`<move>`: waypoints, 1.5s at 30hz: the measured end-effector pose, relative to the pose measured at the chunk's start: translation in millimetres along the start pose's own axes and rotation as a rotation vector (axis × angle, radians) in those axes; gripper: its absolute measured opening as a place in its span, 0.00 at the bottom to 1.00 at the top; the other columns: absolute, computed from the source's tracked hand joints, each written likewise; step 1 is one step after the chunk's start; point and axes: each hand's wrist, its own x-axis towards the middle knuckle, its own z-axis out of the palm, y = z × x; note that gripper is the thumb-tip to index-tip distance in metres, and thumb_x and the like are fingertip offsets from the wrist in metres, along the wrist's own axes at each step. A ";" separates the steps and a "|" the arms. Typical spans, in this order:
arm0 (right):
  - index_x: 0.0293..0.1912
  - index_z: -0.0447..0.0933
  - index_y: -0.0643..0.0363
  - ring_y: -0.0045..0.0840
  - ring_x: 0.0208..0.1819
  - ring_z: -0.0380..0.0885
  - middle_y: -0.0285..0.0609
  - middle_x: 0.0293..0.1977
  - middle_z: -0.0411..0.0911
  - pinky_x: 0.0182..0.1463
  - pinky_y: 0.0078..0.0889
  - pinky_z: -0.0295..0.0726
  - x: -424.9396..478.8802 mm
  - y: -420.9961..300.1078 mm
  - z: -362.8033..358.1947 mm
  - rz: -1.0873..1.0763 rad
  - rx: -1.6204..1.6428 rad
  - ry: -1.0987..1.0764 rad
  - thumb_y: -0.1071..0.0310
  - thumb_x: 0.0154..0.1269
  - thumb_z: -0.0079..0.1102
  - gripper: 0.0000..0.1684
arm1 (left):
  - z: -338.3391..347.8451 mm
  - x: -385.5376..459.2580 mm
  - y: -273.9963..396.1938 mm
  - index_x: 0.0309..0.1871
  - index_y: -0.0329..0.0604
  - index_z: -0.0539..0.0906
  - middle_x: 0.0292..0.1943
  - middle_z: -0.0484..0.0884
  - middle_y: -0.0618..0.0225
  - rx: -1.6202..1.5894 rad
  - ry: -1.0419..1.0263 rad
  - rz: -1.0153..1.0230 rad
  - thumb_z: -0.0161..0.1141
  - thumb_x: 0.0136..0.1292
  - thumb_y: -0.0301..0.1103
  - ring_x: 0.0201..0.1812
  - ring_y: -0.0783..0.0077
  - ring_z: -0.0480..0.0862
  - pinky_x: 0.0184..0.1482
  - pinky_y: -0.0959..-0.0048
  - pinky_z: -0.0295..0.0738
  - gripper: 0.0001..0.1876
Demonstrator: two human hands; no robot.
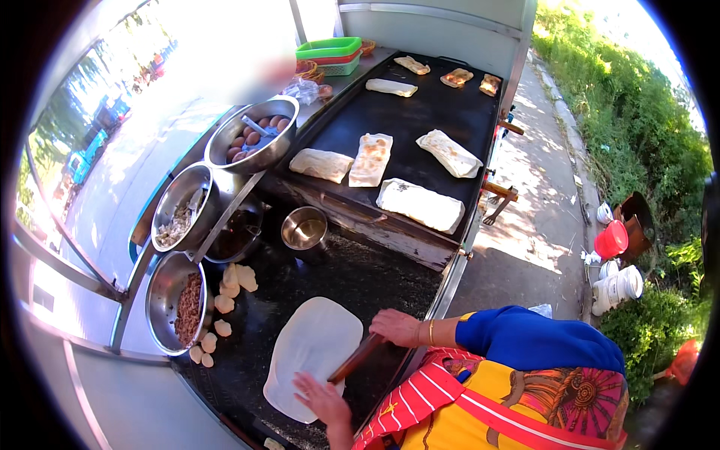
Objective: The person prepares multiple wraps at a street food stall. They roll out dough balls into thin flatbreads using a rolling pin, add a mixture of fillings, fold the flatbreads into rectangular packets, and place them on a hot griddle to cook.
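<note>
A thin, flattened sheet of dough [312,349] lies on the dark, flour-dusted work surface [365,264]. My right hand [396,327] grips the upper end of a brown wooden rolling pin [358,356], which slants along the dough's right edge. Fingers spread, my left hand [323,398] is at the dough's lower part, close to the pin's other end and not around it. Whether its fingertips touch the dough is hard to tell. Several small dough pieces [224,304] rest left of the sheet, beside a steel bowl of minced filling [188,312].
A black griddle [343,121] beyond holds several filled flatbreads [421,205]. Along the left stand a steel bowl of shredded filling [177,225], a bowl of eggs [261,132] and a metal cup of liquid [304,230]. Stacked plastic baskets [329,52] sit at the back.
</note>
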 end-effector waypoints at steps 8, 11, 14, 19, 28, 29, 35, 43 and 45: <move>0.53 0.74 0.59 0.49 0.54 0.73 0.50 0.48 0.76 0.56 0.51 0.71 50.6 39.8 -9.3 0.466 -0.121 0.287 0.69 0.55 0.70 0.25 | -23.1 60.8 -91.4 0.82 0.41 0.48 0.84 0.42 0.55 0.208 -0.043 -0.297 0.53 0.73 0.46 0.84 0.52 0.40 0.81 0.49 0.32 0.42; 0.55 0.73 0.60 0.50 0.55 0.71 0.52 0.50 0.74 0.59 0.49 0.70 101.1 13.6 -17.2 0.367 -0.172 0.362 0.68 0.61 0.67 0.23 | -31.9 60.0 -109.2 0.82 0.41 0.47 0.84 0.40 0.55 0.211 -0.086 -0.321 0.54 0.72 0.47 0.84 0.52 0.39 0.80 0.47 0.29 0.43; 0.57 0.72 0.65 0.51 0.55 0.71 0.54 0.52 0.74 0.60 0.49 0.72 190.0 -12.5 -35.4 0.023 0.015 0.427 0.71 0.62 0.65 0.24 | -29.0 41.0 -111.7 0.82 0.40 0.47 0.84 0.39 0.53 0.187 0.012 -0.341 0.55 0.71 0.47 0.84 0.50 0.38 0.80 0.44 0.27 0.44; 0.53 0.76 0.61 0.46 0.53 0.73 0.49 0.51 0.76 0.56 0.47 0.74 350.9 -14.7 -45.9 0.014 -0.192 0.611 0.65 0.66 0.62 0.18 | -26.3 22.0 -85.8 0.81 0.35 0.46 0.82 0.42 0.46 0.186 -0.024 -0.292 0.55 0.70 0.47 0.83 0.43 0.39 0.78 0.39 0.27 0.45; 0.44 0.86 0.55 0.45 0.55 0.79 0.47 0.45 0.85 0.56 0.55 0.77 478.9 80.2 -29.8 0.383 -0.591 0.051 0.61 0.72 0.49 0.17 | -1.0 -33.1 -51.7 0.80 0.39 0.55 0.82 0.50 0.51 0.025 0.137 -0.525 0.46 0.75 0.48 0.82 0.44 0.45 0.78 0.38 0.29 0.36; 0.43 0.87 0.56 0.46 0.54 0.80 0.47 0.44 0.86 0.56 0.55 0.78 475.8 77.4 -27.8 0.371 -0.586 0.138 0.63 0.71 0.50 0.16 | -2.7 -35.4 -49.5 0.80 0.39 0.56 0.82 0.50 0.51 0.009 0.163 -0.556 0.46 0.75 0.49 0.82 0.45 0.45 0.78 0.38 0.29 0.36; 0.43 0.85 0.56 0.39 0.50 0.79 0.44 0.40 0.82 0.51 0.43 0.81 446.2 -47.3 -27.7 -0.170 -0.293 -0.071 0.67 0.65 0.58 0.10 | -47.7 33.6 -68.8 0.78 0.34 0.59 0.80 0.54 0.46 -0.109 0.298 -0.429 0.57 0.68 0.34 0.82 0.43 0.49 0.77 0.39 0.33 0.36; 0.43 0.87 0.53 0.34 0.58 0.74 0.42 0.45 0.86 0.62 0.44 0.66 536.8 -133.7 48.4 -0.238 -0.493 -0.338 0.67 0.67 0.52 0.14 | -86.8 140.7 -48.2 0.77 0.41 0.64 0.79 0.59 0.53 -0.166 0.442 -0.233 0.60 0.69 0.37 0.81 0.49 0.53 0.78 0.43 0.37 0.35; 0.44 0.87 0.55 0.37 0.59 0.78 0.45 0.45 0.87 0.63 0.44 0.70 540.2 -140.3 46.8 -0.252 -0.499 -0.389 0.68 0.66 0.53 0.15 | -81.5 121.4 -43.2 0.76 0.40 0.64 0.79 0.59 0.52 -0.204 0.386 -0.213 0.59 0.70 0.36 0.81 0.48 0.54 0.77 0.41 0.39 0.33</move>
